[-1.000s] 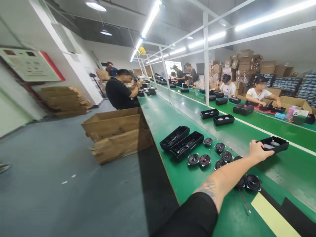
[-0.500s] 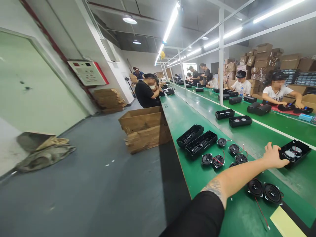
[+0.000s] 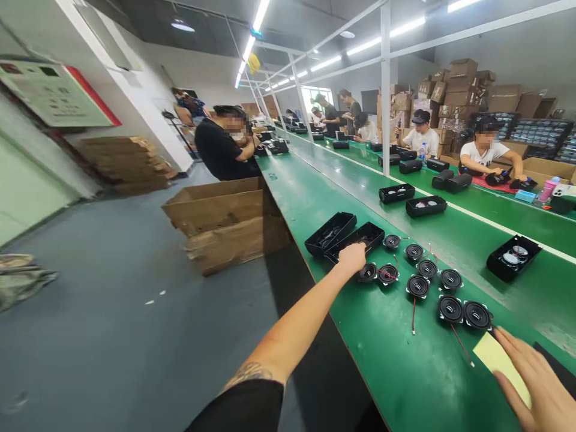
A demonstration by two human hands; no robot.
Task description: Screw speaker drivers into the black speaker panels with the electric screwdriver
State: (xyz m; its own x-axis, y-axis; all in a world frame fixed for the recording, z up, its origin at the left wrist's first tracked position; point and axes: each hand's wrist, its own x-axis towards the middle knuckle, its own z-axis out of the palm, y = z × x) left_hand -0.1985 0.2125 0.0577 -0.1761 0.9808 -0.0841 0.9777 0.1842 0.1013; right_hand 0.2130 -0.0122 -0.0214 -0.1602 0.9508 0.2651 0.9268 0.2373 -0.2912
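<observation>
My left hand [image 3: 352, 259] reaches across the bench and grips the near side of an open black speaker housing [image 3: 369, 233]; its fingertips are hidden inside. A second black housing [image 3: 330, 233] lies directly left of it. Close by my left hand are round black speaker drivers [image 3: 387, 274] with thin red wires. More drivers [image 3: 450, 309] sit in a loose group toward the right. My right hand [image 3: 533, 375] has its fingers stretched out at the lower right, beside and partly over a yellow paper sheet [image 3: 497, 357]. Nothing shows in its grasp.
On the green belt stands a black housing with two drivers inside [image 3: 513, 257]; two more housings [image 3: 426, 206] are farther back. Cardboard boxes [image 3: 225, 222] stand left of the bench edge. A white post [image 3: 385, 90] rises beyond. Co-workers sit along both sides.
My left hand has moved left from the housing on the belt to the housing on the bench. My right hand has come into view at the lower right. The view has shifted right.
</observation>
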